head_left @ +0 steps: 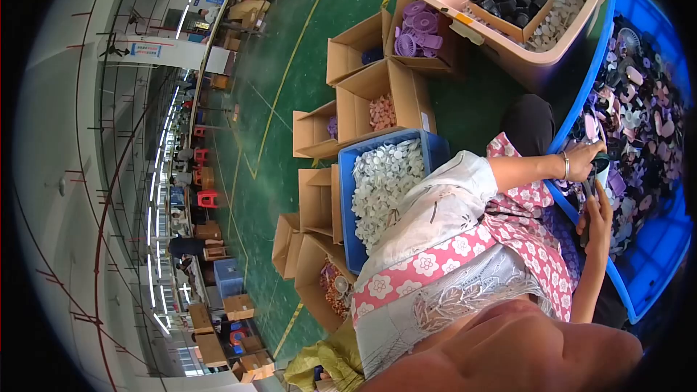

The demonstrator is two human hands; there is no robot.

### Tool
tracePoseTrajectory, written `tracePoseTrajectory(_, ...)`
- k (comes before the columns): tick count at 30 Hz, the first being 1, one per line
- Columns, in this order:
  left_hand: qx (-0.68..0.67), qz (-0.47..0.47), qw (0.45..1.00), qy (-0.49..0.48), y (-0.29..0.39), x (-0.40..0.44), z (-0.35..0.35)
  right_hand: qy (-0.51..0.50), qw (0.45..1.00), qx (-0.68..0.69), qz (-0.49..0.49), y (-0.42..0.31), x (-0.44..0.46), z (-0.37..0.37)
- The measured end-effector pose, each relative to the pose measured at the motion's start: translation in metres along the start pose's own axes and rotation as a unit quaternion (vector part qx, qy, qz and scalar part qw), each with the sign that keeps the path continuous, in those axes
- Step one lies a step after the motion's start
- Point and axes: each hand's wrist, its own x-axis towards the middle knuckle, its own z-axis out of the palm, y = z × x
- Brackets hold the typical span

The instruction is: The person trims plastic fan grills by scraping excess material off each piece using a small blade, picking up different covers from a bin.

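Note:
My left hand [581, 162], with a bracelet at the wrist, is closed on a dark round plastic part [601, 162]. Just below it, my right hand [599, 210] is wrapped around a slim hand tool [588, 187] with a metallic end, perhaps pliers or cutters; its exact kind is not clear. The tool's end is close to the dark part, but contact cannot be made out. Both hands are at the rim of a large blue bin [581, 112]. Inside it lies a heap of mixed plastic pieces [642, 138] in black, pink, purple and white.
A pink tub [508, 54] holds white pieces and a small carton of black parts [512, 3]. A blue crate [348, 203] of white pieces stands beside me. Cardboard boxes [363, 91] with purple and pink parts line the green floor [283, 131]. Red stools [207, 198] stand farther off.

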Motion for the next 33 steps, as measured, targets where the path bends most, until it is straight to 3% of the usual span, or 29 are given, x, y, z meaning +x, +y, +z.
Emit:
tracePoseTrajectory(3, -0.075, 0.027, 0.997, 0.006, 0.022, -0.006, -0.014, -0.032, 0.972, 0.230, -0.016, -0.003, -0.017, -0.011)
tracePoseTrajectory(6, -0.025, 0.163, 0.982, 0.091, 0.033, -0.011, -0.018, -0.096, 0.919, 0.381, -0.030, -0.006, -0.033, -0.009)
tracePoseTrajectory(8, -0.032, 0.216, 0.972, 0.086, 0.043, -0.013, -0.031, -0.163, 0.865, 0.475, -0.025, 0.002, -0.039, -0.010)
tracePoseTrajectory(9, -0.106, 0.212, 0.968, 0.084, 0.045, -0.016, -0.029, -0.186, 0.834, 0.519, -0.009, 0.001, -0.042, -0.010)
tracePoseTrajectory(10, -0.084, 0.245, 0.957, 0.131, 0.047, -0.019, -0.027, -0.201, 0.805, 0.559, 0.004, 0.007, -0.043, -0.011)
tracePoseTrajectory(11, -0.102, 0.144, 0.982, 0.064, 0.046, -0.025, -0.027, -0.194, 0.814, 0.547, -0.010, 0.007, -0.046, -0.007)
tracePoseTrajectory(12, -0.094, 0.075, 0.990, 0.067, 0.051, -0.031, -0.028, -0.195, 0.838, 0.509, -0.026, 0.009, -0.050, -0.005)
tracePoseTrajectory(13, -0.156, -0.089, 0.984, 0.006, 0.060, -0.033, -0.033, -0.149, 0.895, 0.419, -0.026, -0.005, -0.060, 0.004)
tracePoseTrajectory(14, -0.099, 0.057, 0.984, 0.135, 0.040, -0.031, -0.016, -0.038, 0.966, 0.256, -0.020, -0.021, -0.073, 0.016)
tracePoseTrajectory(15, -0.084, 0.072, 0.982, 0.152, 0.024, -0.028, -0.013, -0.007, 0.992, 0.106, -0.063, -0.016, -0.072, 0.018)
tracePoseTrajectory(16, -0.318, -0.119, 0.936, 0.090, 0.019, -0.029, -0.014, 0.008, 0.995, 0.002, -0.100, -0.017, -0.076, 0.020)
tracePoseTrajectory(17, -0.409, -0.140, 0.899, 0.073, 0.022, -0.031, -0.020, 0.028, 0.988, -0.055, -0.142, -0.012, -0.079, 0.021)
tracePoseTrajectory(19, -0.475, -0.173, 0.862, 0.015, 0.025, -0.034, -0.029, 0.026, 0.990, 0.011, -0.141, -0.014, -0.081, 0.022)
tracePoseTrajectory(21, -0.507, -0.192, 0.839, -0.038, 0.037, -0.037, -0.038, 0.060, 0.983, -0.055, -0.167, -0.014, -0.080, 0.021)
tracePoseTrajectory(23, -0.494, -0.182, 0.848, -0.056, 0.046, -0.040, -0.040, 0.111, 0.950, -0.142, -0.256, -0.008, -0.077, 0.024)
tracePoseTrajectory(26, -0.499, -0.167, 0.847, -0.079, 0.050, -0.042, -0.041, 0.109, 0.932, -0.178, -0.297, -0.007, -0.076, 0.026)
tracePoseTrajectory(33, -0.408, -0.143, 0.898, -0.084, 0.056, -0.044, -0.042, 0.080, 0.937, -0.229, -0.250, -0.023, -0.083, 0.028)
